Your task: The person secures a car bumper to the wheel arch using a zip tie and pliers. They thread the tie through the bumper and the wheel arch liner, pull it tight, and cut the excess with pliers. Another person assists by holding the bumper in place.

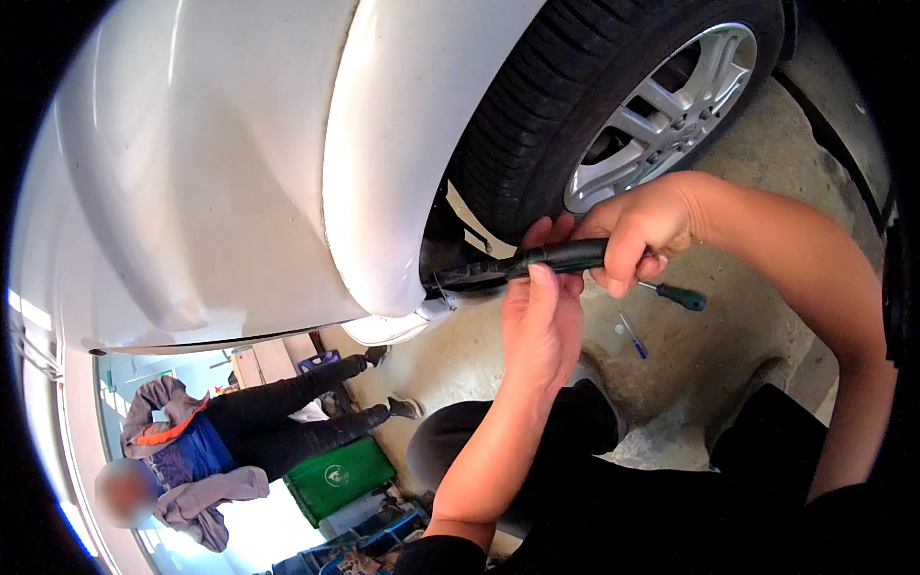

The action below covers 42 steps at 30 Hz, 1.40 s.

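My right hand point(644, 230) is closed round one end of a black handled tool point(575, 255), and my left hand point(537, 326) grips it from below, thumb against it. The tool's far end reaches into the dark gap point(443, 251) at the lower end of a white car's wheel-arch panel point(383, 163), beside the tyre point(513, 115) with its silver alloy wheel point(671, 125). I cannot make out what its tip touches. A green-handled screwdriver point(680, 295) and a small blue-handled tool point(635, 340) lie on the concrete floor below my hands.
The car's white body point(172, 153) fills the upper left. A person point(201, 450) in dark trousers and grey jacket stands at lower left, near a green bin or box point(355, 470) and blue crates point(355, 546). My bent knees point(441, 431) are at the bottom.
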Each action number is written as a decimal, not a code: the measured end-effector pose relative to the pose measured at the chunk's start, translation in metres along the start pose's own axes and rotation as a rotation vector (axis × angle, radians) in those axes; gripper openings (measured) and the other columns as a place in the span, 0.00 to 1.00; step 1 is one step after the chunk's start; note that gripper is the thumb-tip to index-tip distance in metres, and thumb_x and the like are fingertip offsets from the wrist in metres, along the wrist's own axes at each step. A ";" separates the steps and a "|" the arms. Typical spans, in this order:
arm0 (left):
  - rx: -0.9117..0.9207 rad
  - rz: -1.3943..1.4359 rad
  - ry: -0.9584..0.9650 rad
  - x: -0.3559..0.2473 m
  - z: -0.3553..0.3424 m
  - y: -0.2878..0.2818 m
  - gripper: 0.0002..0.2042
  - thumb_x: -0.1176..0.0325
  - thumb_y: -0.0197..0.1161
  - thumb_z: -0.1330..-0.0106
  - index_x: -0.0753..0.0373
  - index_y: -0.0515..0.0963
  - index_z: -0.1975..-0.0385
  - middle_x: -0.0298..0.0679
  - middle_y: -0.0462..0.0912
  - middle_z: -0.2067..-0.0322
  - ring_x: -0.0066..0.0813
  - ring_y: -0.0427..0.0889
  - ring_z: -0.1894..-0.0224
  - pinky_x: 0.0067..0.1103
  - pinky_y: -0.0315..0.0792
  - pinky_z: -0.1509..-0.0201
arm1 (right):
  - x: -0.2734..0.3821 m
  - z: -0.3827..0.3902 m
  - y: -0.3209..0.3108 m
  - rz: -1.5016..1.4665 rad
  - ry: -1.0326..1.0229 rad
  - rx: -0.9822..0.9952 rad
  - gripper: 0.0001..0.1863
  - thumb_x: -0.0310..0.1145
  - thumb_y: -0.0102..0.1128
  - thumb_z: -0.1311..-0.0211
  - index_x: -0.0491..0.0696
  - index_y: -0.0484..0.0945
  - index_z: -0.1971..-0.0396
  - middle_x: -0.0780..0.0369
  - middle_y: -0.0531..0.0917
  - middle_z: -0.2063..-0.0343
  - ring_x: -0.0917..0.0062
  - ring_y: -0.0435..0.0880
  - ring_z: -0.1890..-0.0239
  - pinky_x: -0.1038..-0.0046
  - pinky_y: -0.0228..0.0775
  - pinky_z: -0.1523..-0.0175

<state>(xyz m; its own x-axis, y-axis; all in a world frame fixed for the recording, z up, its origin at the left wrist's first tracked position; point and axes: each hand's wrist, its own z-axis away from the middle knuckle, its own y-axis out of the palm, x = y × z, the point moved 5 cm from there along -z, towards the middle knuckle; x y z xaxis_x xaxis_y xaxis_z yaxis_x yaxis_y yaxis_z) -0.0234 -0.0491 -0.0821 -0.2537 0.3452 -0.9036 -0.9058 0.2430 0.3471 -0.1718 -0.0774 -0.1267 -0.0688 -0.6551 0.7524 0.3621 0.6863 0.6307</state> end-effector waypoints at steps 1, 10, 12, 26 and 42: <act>0.009 0.041 -0.004 0.001 -0.002 0.004 0.27 0.46 0.57 0.25 0.57 0.69 0.35 0.40 0.69 0.31 0.32 0.68 0.32 0.34 0.56 0.25 | -0.002 0.000 -0.004 -0.045 0.019 0.056 0.12 0.31 0.70 0.50 0.39 0.81 0.69 0.63 0.81 0.79 0.82 0.75 0.82 0.77 0.65 0.76; 0.063 0.134 -0.005 0.009 -0.012 0.006 0.18 0.55 0.53 0.21 0.58 0.74 0.39 0.38 0.76 0.36 0.29 0.71 0.34 0.34 0.56 0.26 | 0.052 0.047 0.031 1.006 0.028 -0.725 0.23 0.50 0.65 0.37 0.41 0.85 0.69 0.55 0.84 0.77 0.61 0.86 0.71 0.60 0.76 0.62; 0.038 0.069 -0.046 0.011 -0.011 0.009 0.18 0.57 0.53 0.21 0.60 0.73 0.39 0.38 0.75 0.36 0.30 0.70 0.34 0.34 0.56 0.26 | 0.052 0.053 0.037 1.024 0.017 -0.776 0.22 0.50 0.65 0.35 0.42 0.84 0.67 0.52 0.85 0.74 0.56 0.86 0.67 0.57 0.76 0.58; -0.098 -0.184 0.082 0.003 0.009 -0.020 0.20 0.67 0.55 0.25 0.62 0.67 0.35 0.47 0.73 0.36 0.39 0.66 0.29 0.36 0.51 0.22 | -0.039 -0.016 0.056 0.836 -0.541 -1.136 0.28 0.20 0.63 0.46 0.43 0.75 0.42 0.52 0.78 0.47 0.52 0.80 0.47 0.56 0.74 0.43; -0.320 -0.491 -0.024 0.009 0.017 -0.061 0.22 0.60 0.55 0.20 0.70 0.67 0.37 0.41 0.76 0.42 0.24 0.72 0.40 0.23 0.64 0.32 | -0.059 -0.100 0.032 0.531 -0.873 -1.209 0.29 0.22 0.65 0.44 0.40 0.73 0.39 0.48 0.77 0.44 0.49 0.77 0.42 0.58 0.73 0.38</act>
<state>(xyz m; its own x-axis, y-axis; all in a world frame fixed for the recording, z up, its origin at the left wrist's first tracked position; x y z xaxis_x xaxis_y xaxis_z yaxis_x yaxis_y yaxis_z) 0.0357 -0.0459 -0.1072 0.2259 0.2832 -0.9321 -0.9737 0.0948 -0.2072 -0.0632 -0.0483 -0.1697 -0.0355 0.2357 0.9712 0.9848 -0.1572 0.0741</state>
